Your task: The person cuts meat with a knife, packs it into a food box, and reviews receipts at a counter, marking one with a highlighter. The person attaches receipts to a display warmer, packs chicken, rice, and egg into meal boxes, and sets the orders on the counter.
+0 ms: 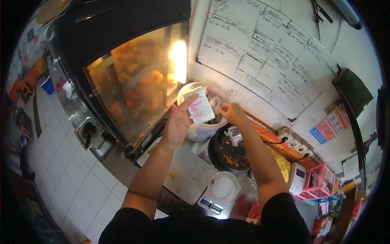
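My left hand (177, 125) is raised over the counter, closed on a white paper slip (202, 109) with printed lines and pink marks. Behind the slip stands a round whitish plastic tub (203, 132) with clear plastic bags and something greenish inside, partly hidden by the paper. My right hand (234, 114) is at the tub's right rim, its fingers pinched together at the edge of a clear plastic bag (215, 103). Just below that hand sits a dark round pan (231, 153) with brown crumbs and a crumpled plastic piece in it.
A lit glass display case (134, 81) of fried food stands at left. Nearer me are a stained white board (185, 173) and a digital scale (212, 205) carrying a white bowl (223, 186). Along the wall are sockets (294, 143), a pink rack (319, 181) and a whiteboard (268, 53).
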`<state>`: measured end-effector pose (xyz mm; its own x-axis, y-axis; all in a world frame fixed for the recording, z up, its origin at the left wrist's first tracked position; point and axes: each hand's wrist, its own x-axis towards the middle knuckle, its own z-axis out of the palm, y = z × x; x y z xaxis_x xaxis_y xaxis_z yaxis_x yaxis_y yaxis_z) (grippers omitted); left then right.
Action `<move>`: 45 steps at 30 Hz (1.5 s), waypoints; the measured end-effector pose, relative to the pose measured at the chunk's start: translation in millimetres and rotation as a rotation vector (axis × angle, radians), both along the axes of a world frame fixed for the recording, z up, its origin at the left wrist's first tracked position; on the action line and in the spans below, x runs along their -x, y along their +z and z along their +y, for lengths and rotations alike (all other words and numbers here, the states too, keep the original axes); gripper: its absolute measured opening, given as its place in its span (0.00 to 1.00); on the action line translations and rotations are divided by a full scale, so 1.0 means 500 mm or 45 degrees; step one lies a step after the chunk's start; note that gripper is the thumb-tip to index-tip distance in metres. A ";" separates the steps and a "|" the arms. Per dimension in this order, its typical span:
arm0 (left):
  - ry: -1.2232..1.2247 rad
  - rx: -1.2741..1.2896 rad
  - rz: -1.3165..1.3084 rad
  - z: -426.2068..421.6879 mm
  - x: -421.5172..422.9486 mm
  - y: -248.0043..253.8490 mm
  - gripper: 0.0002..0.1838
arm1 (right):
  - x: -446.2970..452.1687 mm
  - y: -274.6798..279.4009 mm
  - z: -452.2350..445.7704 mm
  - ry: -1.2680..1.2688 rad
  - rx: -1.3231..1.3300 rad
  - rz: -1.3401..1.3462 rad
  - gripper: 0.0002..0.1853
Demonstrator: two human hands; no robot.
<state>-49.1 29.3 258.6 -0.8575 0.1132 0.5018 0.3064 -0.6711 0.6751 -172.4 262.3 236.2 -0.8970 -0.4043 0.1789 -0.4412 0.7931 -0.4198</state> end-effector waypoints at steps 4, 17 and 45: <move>-0.028 -0.024 -0.038 -0.023 -0.034 0.013 0.45 | 0.142 -0.152 -0.052 0.397 -0.370 -0.373 0.10; 0.015 0.200 0.110 -0.009 -0.136 0.064 0.48 | -0.099 0.088 0.053 0.199 0.063 -0.078 0.12; -0.102 0.841 -0.663 0.496 -0.613 -0.212 0.32 | -1.040 -0.378 0.616 -0.230 0.535 -0.295 0.05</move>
<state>257.3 277.1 152.7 -0.9379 0.3147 -0.1461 -0.1843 -0.0950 0.9783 347.4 570.2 47.4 -0.9812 -0.1753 0.0810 -0.1706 0.5899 -0.7892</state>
